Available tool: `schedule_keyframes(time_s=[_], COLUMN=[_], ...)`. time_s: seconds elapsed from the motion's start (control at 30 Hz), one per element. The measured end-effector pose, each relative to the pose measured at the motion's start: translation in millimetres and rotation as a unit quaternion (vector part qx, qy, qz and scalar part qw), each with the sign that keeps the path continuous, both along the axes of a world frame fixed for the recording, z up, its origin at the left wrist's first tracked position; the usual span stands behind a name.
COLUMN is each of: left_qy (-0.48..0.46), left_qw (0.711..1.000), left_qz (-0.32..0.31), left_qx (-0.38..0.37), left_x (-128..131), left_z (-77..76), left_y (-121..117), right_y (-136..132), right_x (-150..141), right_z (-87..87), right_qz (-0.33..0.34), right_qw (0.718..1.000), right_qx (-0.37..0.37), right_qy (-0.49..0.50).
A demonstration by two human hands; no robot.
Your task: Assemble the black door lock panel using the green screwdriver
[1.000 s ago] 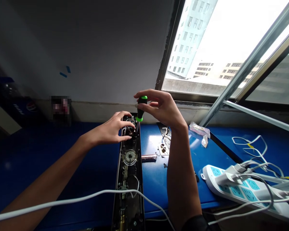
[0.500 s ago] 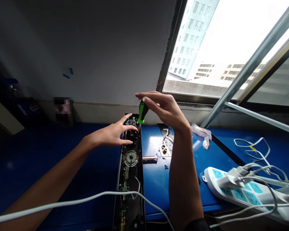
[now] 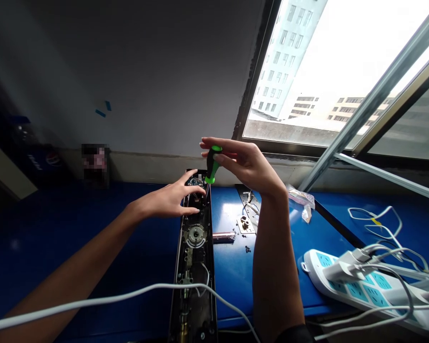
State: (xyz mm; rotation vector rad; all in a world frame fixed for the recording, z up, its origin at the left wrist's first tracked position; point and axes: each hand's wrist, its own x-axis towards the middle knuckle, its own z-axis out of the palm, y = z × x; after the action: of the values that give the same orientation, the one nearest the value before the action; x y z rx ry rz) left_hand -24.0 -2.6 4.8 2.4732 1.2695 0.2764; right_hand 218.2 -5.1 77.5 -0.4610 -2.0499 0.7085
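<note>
A long black housing (image 3: 196, 259), which looks like an opened electronic door lock, lies lengthwise on the blue table before me. Inside show a round metal disc (image 3: 196, 235), a small circuit board near the far end and a thin white wire. My right hand (image 3: 241, 162) grips a green-and-black screwdriver (image 3: 211, 164) by its handle between thumb and fingers. Its shaft points down, slightly tilted, into the far right side of the housing; the tip is hidden. My left hand (image 3: 171, 197) rests with spread fingers across the far part of the housing, a fingertip close to the shaft.
Right of the housing lie a shiny metal cylinder (image 3: 223, 237), loose screws (image 3: 248, 249) and a black plate (image 3: 243, 193) with a metal part. A white power strip (image 3: 361, 281) with plugs sits at the right. A white cable (image 3: 128, 296) crosses in front. Behind are wall and window.
My right thumb has slid from the top of the screwdriver handle down to its side, and the fingers have shifted over the handle. My left hand stays on the housing.
</note>
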Motion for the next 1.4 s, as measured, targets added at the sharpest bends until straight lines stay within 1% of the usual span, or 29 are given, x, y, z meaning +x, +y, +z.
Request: schedule_keyframes(time_s=[0.07, 0.17, 0.2, 0.23, 0.33, 0.37, 0.4, 0.47, 0.53, 0.6, 0.63, 0.73, 0.77, 0.8, 0.83, 0.9, 0.93, 0.97, 1.0, 1.1, 1.13, 1.17, 1.2, 1.3, 1.33, 1.37, 1.4], left_qy=[0.005, 0.006, 0.005, 0.002, -0.003, -0.003, -0.002, -0.002, -0.005, -0.015, -0.021, -0.04, -0.043, -0.044, -0.044, -0.045, -0.047, -0.049, -0.052, -0.058, -0.059, -0.06, -0.061, -0.063, -0.065, -0.066, -0.067], left_qw=[1.0, 1.0, 1.0, 1.0, 1.0, 1.0, 1.0, 1.0, 0.999, 0.999, 0.999, 0.999, 0.999, 0.999, 0.999, 0.998, 0.998, 0.998, 0.998, 0.998, 0.998, 0.998, 0.998, 0.997, 0.997, 0.997, 0.997], left_qz=[0.008, 0.011, 0.009, 0.006, 0.006, 0.012, 0.018, 0.029, 0.037, 0.039, 0.036, 0.025, 0.026, 0.027, 0.03, 0.031, 0.031, 0.031, 0.031, 0.027, 0.028, 0.029, 0.031, 0.035, 0.034, 0.033, 0.03], left_qx=[-0.003, -0.008, -0.007, -0.005, -0.001, -0.002, -0.005, -0.01, -0.013, -0.015, -0.014, -0.01, -0.01, -0.011, -0.012, -0.017, -0.018, -0.019, -0.018, -0.012, -0.011, -0.012, -0.014, -0.02, -0.022, -0.024, -0.025], left_x=[0.9, 1.2, 1.0, 0.8, 0.6, 0.9, 1.4, 3.0, 4.6, 5.7, 6.1, 6.7, 6.9, 7.0, 7.2, 7.5, 7.5, 7.4, 7.2, 6.2, 6.0, 5.9, 6.0, 6.9, 7.2, 7.3, 7.4], left_z=[1.5, 2.2, 1.8, 1.2, -0.8, -1.3, -1.5, -1.4, -0.8, -0.7, -1.0, -2.7, -3.5, -4.2, -4.9, -6.7, -7.8, -9.1, -10.6, -14.6, -15.4, -15.6, -15.4, -13.0, -12.1, -11.4, -11.1], left_y=[-1.2, -1.7, -1.5, -1.1, -0.3, -0.2, -0.4, -0.9, -1.3, -1.2, -0.8, 0.6, 1.0, 1.4, 1.7, 2.5, 3.1, 3.8, 4.7, 7.3, 7.9, 8.3, 8.4, 7.9, 7.7, 7.6, 7.7], right_y=[1.1, 3.2, 3.5, 3.6, 3.4, 3.6, 4.0, 5.4, 6.7, 7.0, 6.8, 5.2, 4.7, 4.5, 4.6, 5.6, 6.3, 6.9, 7.3, 7.5, 7.6, 7.8, 8.4, 11.7, 12.8, 13.6, 14.0], right_x=[-1.1, -4.0, -4.7, -5.1, -5.9, -6.3, -6.9, -8.3, -9.5, -9.6, -9.2, -7.5, -7.3, -7.3, -7.6, -8.5, -8.9, -9.0, -8.9, -7.9, -8.0, -8.4, -9.2, -13.0, -14.1, -14.8, -15.0], right_z=[-0.9, -2.0, -2.0, -2.0, -2.0, -2.3, -2.7, -3.9, -4.7, -4.8, -4.7, -4.1, -4.0, -4.1, -4.2, -4.5, -4.6, -4.6, -4.6, -4.6, -5.0, -5.6, -6.4, -9.0, -9.5, -9.7, -9.6], right_qz=[-0.026, -0.092, -0.097, -0.087, -0.016, -0.002, 0.0, -0.026, -0.059, -0.069, -0.057, 0.015, 0.026, 0.022, 0.001, -0.061, -0.084, -0.091, -0.08, 0.013, 0.027, 0.024, 0.005, -0.087, -0.103, -0.103, -0.087], right_qw=[0.999, 0.994, 0.994, 0.995, 1.0, 1.0, 0.999, 0.998, 0.996, 0.995, 0.997, 1.0, 0.999, 0.999, 1.0, 0.998, 0.996, 0.995, 0.996, 1.0, 0.999, 0.999, 1.0, 0.996, 0.994, 0.994, 0.996], right_qx=[0.012, 0.042, 0.042, 0.037, 0.011, 0.008, 0.009, 0.024, 0.042, 0.042, 0.033, -0.011, -0.017, -0.015, -0.005, 0.024, 0.034, 0.036, 0.03, -0.015, -0.025, -0.028, -0.024, 0.019, 0.025, 0.023, 0.011], right_qy=[0.016, 0.029, 0.027, 0.022, 0.019, 0.026, 0.037, 0.055, 0.057, 0.052, 0.048, 0.024, 0.019, 0.019, 0.02, 0.019, 0.017, 0.014, 0.012, 0.003, 0.002, 0.005, 0.01, 0.021, 0.021, 0.019, 0.018])
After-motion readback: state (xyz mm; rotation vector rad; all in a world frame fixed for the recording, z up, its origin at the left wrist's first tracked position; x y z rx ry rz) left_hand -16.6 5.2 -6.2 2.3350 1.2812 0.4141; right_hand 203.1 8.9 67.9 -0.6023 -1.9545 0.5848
